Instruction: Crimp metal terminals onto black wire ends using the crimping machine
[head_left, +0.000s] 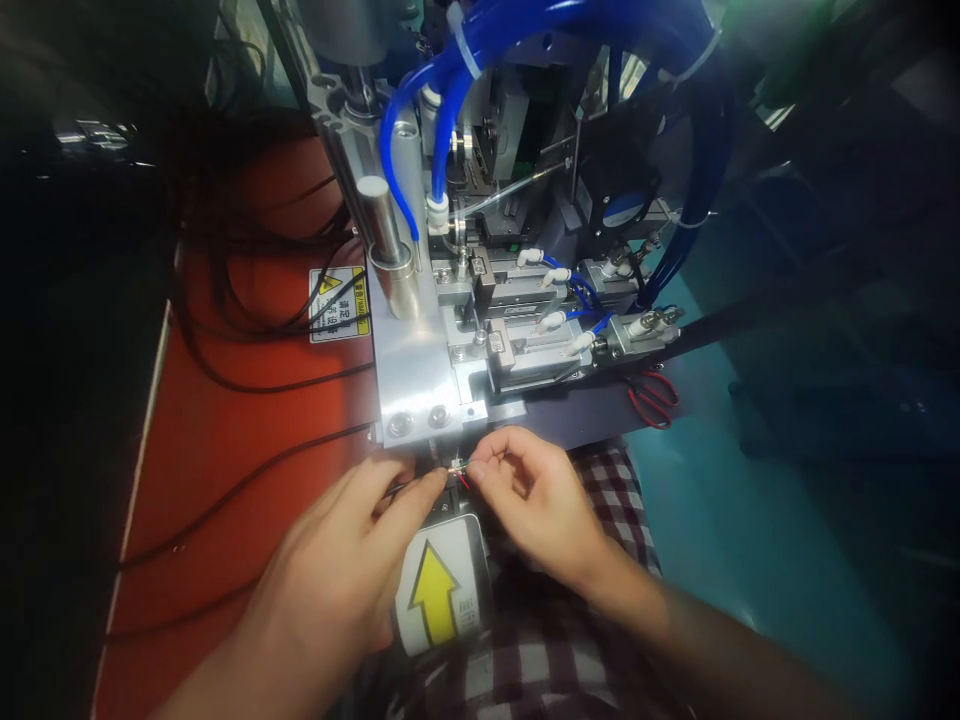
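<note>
At the front end of a metal machine (412, 370), both hands meet over a small work spot. My left hand (360, 530) is closed, thumb and forefinger pinching the end of a dark cable (394, 490). Out of that end come thin coloured wires, among them a red wire (464, 481) that sticks out free. With thumb and forefinger, my right hand (529, 490) pinches a thin greenish wire (463, 467). Between the fingertips there is a small light metal part (454, 467), too small to make out. Fingers partly hide the wire ends.
A white label with a yellow arrow (435, 590) faces up below the hands. Blue air hoses (555, 20) arch over the machine. Black cables (255, 385) run across the orange-red surface (247, 450) at left. Red-handled scissors (654, 400) lie at right. Checkered cloth (525, 670) covers my lap.
</note>
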